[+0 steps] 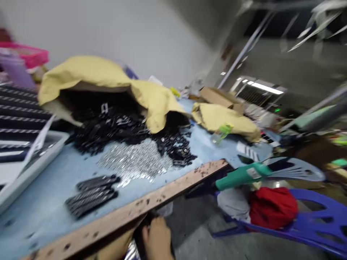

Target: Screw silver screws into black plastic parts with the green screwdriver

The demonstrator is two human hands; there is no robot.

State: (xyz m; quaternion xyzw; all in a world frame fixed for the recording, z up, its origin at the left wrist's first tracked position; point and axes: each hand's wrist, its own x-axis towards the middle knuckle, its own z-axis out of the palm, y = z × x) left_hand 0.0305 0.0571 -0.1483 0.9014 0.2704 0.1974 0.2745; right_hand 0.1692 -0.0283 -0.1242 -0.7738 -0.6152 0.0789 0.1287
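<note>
Low in the view, below the table's edge, is my right hand (158,236), its fingers curled beside some dark material (140,234). What it grips I cannot make out. My left forearm (115,249) reaches in under the wooden table edge (135,207), and the fingers of that hand are hidden. On the blue tabletop (48,195) above lie several black strip-like pieces (92,195) in a neat group. Behind them spreads a heap of small silver metal parts (137,159). Black parts (114,126) spill from two yellow sacks (94,74) against the wall.
A grey tray (48,150) with black striped pieces stands at the left, near a pink basket (34,56). Another yellow sack (225,119) and a cardboard box (219,97) are farther back. At the right, a blue plastic chair (314,216) holds red cloth (273,207) beside a green-wrapped object (241,177).
</note>
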